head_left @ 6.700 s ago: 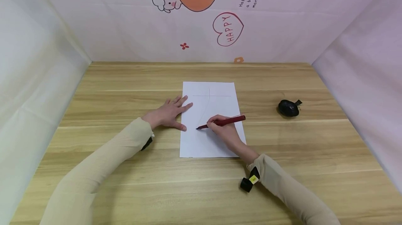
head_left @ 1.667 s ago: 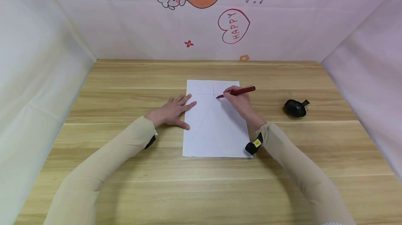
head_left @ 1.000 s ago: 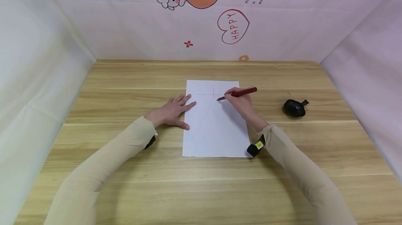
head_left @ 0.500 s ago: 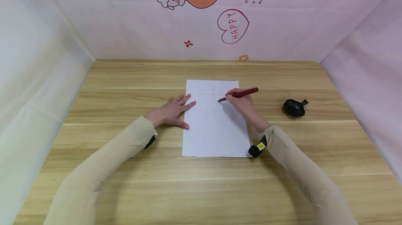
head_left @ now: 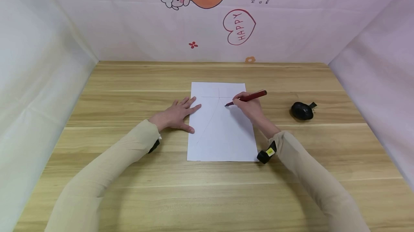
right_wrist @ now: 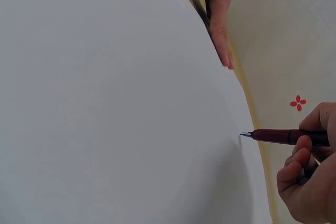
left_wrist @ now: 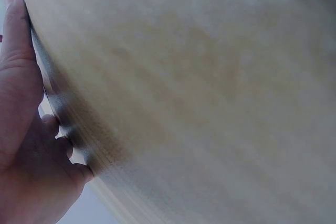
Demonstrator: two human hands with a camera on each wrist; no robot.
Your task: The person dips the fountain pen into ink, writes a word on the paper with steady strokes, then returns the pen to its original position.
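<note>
A white sheet of paper (head_left: 220, 138) lies on the wooden table, marked with thin lines: a horizontal stroke crossed by a short vertical one, and a long slant running down to the left. My right hand (head_left: 249, 107) pinches a dark red fountain pen (head_left: 254, 95), its tip on the paper just right of and below the crossing. In the right wrist view the metal nib of the fountain pen (right_wrist: 278, 136) shows at the sheet. With fingers spread, my left hand (head_left: 176, 115) rests on the table, its fingertips on the sheet's left edge.
A rounded black object (head_left: 302, 111) with a small tab sits on the wooden table (head_left: 161, 196), right of the paper. White cloth (head_left: 129, 27) with printed drawings hangs behind, and plain cloth walls stand on both sides.
Since the oldest frame, the right hand has moved from the slant's lower end to near the crossing; lately the pen tip has crept slightly down and right. The left hand stays put.
</note>
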